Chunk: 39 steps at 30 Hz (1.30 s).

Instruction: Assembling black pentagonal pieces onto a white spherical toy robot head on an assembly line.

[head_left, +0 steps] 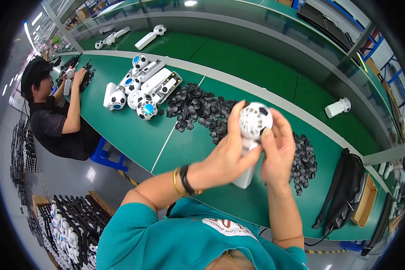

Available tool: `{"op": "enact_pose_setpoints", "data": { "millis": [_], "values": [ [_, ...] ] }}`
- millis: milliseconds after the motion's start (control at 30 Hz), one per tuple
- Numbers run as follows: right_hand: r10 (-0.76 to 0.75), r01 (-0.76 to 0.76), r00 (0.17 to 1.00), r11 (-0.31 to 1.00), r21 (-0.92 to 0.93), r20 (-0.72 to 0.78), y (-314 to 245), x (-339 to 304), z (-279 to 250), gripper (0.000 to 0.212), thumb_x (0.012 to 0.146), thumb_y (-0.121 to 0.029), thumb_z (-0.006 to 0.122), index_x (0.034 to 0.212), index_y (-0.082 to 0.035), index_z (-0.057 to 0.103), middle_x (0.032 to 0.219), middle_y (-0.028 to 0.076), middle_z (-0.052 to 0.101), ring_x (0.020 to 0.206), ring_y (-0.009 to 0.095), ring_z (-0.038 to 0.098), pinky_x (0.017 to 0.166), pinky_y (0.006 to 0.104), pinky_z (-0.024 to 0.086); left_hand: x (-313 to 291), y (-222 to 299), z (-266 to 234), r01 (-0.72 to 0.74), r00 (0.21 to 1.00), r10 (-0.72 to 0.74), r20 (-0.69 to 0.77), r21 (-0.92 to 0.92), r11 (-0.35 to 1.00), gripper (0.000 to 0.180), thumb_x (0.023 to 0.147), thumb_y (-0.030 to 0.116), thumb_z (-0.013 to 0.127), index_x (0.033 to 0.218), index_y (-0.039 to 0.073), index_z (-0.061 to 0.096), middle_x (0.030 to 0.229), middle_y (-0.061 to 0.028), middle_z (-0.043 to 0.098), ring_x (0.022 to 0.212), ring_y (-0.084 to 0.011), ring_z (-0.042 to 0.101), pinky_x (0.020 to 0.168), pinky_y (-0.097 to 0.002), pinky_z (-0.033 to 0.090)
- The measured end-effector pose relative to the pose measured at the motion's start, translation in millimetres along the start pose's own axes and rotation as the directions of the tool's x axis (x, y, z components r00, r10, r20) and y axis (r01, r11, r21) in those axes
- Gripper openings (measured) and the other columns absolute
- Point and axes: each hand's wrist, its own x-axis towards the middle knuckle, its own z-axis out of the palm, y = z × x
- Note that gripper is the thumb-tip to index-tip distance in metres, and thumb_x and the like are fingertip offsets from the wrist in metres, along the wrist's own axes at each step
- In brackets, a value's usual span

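Both hands on a handheld fan, held up above the green bench.

We see the left hand (227, 155) wrapped around the white fan (252, 135) at its handle, the right hand (278, 148) pinching the football-patterned head at its rim. Just behind lies a pile of black parts (202, 110); more fans (139, 92) lie further left, a black backpack (344, 189) right.
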Motion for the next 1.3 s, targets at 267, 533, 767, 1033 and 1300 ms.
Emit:
{"op": "enact_pose_setpoints", "data": {
  "millis": [267,533,767,1033,1300],
  "values": [
    [-0.197,0.138,0.936,0.968,-0.212,-0.293,-14.6,16.2,-26.6,0.042,0.094,-0.008,0.054,0.133,0.002,0.041,0.126,0.015,0.054,0.108,0.021,0.057,0.092,0.0323,0.046,164.2,-34.7,-3.9,0.191,0.976,-0.183,0.118,-0.060,0.980,0.096,0.080,0.019,0.062,0.142,-0.001,-0.009,0.123,-0.0297,0.047,0.108,-0.0357,0.056,0.093,-0.0391,0.044],
    [0.038,-0.060,0.998,0.869,-0.490,-0.054,3.6,-70.7,-33.3,0.020,0.093,-0.001,0.052,0.112,0.003,0.058,0.118,0.014,0.058,0.095,0.017,0.062,0.079,0.0269,0.051,271.1,-152.1,4.4,0.439,0.863,-0.325,-0.386,0.259,0.860,0.094,0.080,0.023,0.065,0.144,0.000,-0.001,0.116,-0.0323,0.051,0.104,-0.0425,0.056,0.092,-0.0432,0.046],
    [0.114,-0.100,0.993,0.815,-0.572,-0.011,8.1,-88.0,-60.4,0.016,0.091,-0.001,0.055,0.106,0.004,0.060,0.104,0.013,0.063,0.085,0.016,0.064,0.075,0.0261,0.051,186.1,-104.7,-34.3,-0.254,0.944,0.328,-0.037,0.551,0.795,0.056,0.077,0.028,0.068,0.122,-0.001,0.051,0.115,-0.0254,0.055,0.110,-0.0401,0.051,0.096,-0.0434,0.043],
    [0.163,-0.131,0.986,0.843,-0.521,0.016,19.8,-81.7,-48.0,0.018,0.092,-0.003,0.056,0.108,0.005,0.059,0.097,0.012,0.066,0.083,0.015,0.065,0.075,0.0262,0.052,-28.7,-40.6,-193.2,0.228,0.967,0.141,-0.212,0.967,-0.111,0.048,0.070,0.017,0.077,0.116,0.015,0.060,0.103,-0.0140,0.058,0.099,-0.0338,0.055,0.084,-0.0417,0.046],
    [0.134,-0.025,0.980,0.821,-0.571,0.149,20.6,-92.3,-30.9,0.021,0.091,-0.004,0.057,0.110,0.005,0.059,0.094,0.012,0.068,0.082,0.016,0.066,0.073,0.0261,0.053,-47.8,-72.7,-197.1,0.219,0.950,0.227,-0.213,0.976,-0.001,0.048,0.074,0.012,0.074,0.119,0.013,0.055,0.102,-0.0143,0.058,0.097,-0.0344,0.054,0.087,-0.0409,0.045]
  ]
}}
